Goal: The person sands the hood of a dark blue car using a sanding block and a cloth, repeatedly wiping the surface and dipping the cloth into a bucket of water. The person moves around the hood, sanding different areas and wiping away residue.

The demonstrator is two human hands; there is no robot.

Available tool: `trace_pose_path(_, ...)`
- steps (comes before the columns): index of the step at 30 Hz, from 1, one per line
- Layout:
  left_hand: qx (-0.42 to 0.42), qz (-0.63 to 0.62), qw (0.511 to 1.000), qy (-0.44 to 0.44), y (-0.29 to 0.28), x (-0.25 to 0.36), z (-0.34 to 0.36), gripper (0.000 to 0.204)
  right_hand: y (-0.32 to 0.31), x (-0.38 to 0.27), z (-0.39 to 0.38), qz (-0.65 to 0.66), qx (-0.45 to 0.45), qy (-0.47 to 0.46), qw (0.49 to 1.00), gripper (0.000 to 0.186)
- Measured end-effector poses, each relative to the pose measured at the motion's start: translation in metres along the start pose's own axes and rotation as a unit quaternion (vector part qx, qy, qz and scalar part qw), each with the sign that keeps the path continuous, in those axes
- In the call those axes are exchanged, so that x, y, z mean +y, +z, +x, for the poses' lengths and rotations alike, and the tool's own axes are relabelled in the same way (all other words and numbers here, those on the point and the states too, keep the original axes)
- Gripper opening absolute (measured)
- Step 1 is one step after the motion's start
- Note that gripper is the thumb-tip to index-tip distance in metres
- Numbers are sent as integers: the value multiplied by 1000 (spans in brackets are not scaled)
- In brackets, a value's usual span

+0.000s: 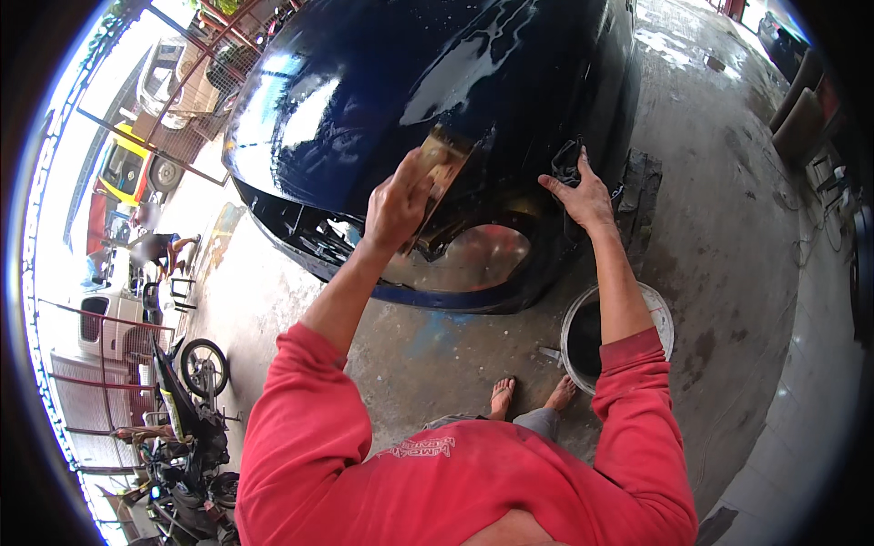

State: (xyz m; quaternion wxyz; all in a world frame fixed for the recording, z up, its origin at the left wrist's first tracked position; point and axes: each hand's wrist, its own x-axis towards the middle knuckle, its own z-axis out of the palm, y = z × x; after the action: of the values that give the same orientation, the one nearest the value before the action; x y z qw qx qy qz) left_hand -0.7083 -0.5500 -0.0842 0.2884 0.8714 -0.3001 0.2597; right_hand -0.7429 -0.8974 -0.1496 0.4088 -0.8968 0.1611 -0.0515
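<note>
A wet, dark blue car hood (364, 127) slopes in front of me, streaked with whitish runoff and bright reflections. My left hand (398, 202) is closed round a flat, tan-and-brown block (448, 156) near the hood's front edge. What kind of block it is, I cannot make out. At the car's front corner, my right hand (585, 198) has thumb and forefinger spread apart, beside a dark, crumpled-looking patch (566, 164). Its other fingers are partly hidden. Between my arms lies the headlight (482, 253), with the dark opening of the car's front to its left.
A white-rimmed bucket (663, 314) with dark contents stands by my right forearm, near my bare feet (503, 398). Motorcycles (196, 391) are parked at left. A person (164, 250) sits farther off, near a yellow vehicle (125, 164). Dark seats (801, 96) stand at right.
</note>
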Motion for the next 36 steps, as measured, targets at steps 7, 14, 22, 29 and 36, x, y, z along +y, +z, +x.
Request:
trace_pose_path(7,17,163,984,-65,13,-39,112,41,7,8,4,2,10,0,1000,134)
trace_pose_path(14,42,103,992,-60,-17,-30,10,50,1,0,-3,22,7,-7,1000,132)
trace_pose_path(22,30,145,988,-44,25,-122,163,57,2,8,8,52,8,1,999,128)
trace_pose_path(29,-178,-142,953,-199,-38,-48,39,77,-28,-67,52,96,133,-218,962,77)
trace_pose_path(36,-80,11,990,-118,-11,-69,115,59,36,-120,104,-196,314,-340,864,45)
